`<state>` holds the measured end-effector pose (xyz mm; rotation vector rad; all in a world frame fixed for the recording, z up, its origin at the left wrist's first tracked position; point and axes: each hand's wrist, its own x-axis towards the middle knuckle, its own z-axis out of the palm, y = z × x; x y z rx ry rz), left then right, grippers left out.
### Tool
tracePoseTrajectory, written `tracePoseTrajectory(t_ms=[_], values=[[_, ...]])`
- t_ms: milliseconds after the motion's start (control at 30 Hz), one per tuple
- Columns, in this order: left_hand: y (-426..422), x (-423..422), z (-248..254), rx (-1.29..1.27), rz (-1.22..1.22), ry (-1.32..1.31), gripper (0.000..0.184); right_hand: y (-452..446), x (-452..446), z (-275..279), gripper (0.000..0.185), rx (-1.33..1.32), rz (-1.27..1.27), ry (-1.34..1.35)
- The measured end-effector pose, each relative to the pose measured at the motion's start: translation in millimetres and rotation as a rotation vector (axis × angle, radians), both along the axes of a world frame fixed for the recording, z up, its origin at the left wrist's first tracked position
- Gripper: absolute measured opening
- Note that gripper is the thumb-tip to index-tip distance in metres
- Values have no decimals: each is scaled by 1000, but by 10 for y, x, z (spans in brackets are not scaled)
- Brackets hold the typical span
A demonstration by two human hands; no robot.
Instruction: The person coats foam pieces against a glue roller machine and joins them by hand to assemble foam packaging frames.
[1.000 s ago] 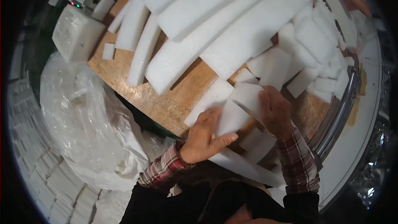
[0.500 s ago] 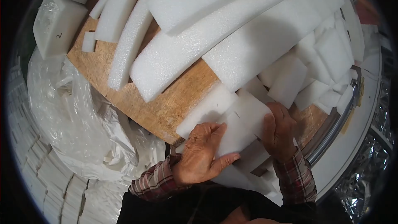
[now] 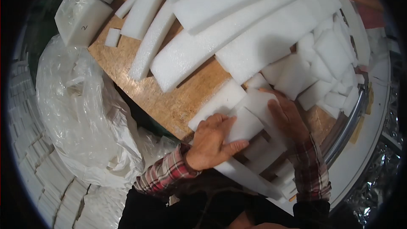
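My left hand (image 3: 212, 142) grips a small white foam block (image 3: 246, 124), fingers along its left side and thumb at its near edge. In my right hand (image 3: 289, 116) is a flat white foam piece (image 3: 262, 104), its upper end between thumb and fingers. The piece slants down beside the block; I cannot tell whether they touch. Just behind my left fingers lies a foam strip (image 3: 220, 101) on the wooden table (image 3: 169, 110). More foam offcuts (image 3: 260, 154) lie below my hands, partly hidden by them.
Long foam planks (image 3: 229, 34) cover the far table. Foam scraps (image 3: 326, 63) are heaped at the right, by a metal rail (image 3: 349, 116). A clear plastic bag (image 3: 78, 114) bulges at the left, near a foam block marked 2 (image 3: 80, 17). Another person's arm (image 3: 364, 0) shows at top right.
My right hand has raised and tilted its foam piece, which now stands apart from the flat position it had beside the block. The whole view has shifted slightly, scene moving right.
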<state>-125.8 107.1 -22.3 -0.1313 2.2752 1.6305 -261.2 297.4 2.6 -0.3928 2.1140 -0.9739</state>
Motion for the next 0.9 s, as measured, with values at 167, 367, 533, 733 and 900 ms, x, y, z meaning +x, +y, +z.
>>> tracePoseTrajectory(t_ms=[167,367,533,733,900], values=[[-3,0,68,-8,-68,-37,61,-19,167,5,41,120,52,409],[-52,445,-206,294,293,93,50,-228,397,135,34,-111,160,1029],[71,730,-281,396,711,326,41,-569,629,263,25,-87,728,1115],[536,586,-281,250,848,429,33,-628,710,-160,9,-85,744,924],[622,547,-399,221,922,443,25,-646,754,-227,13,-157,595,1039]])
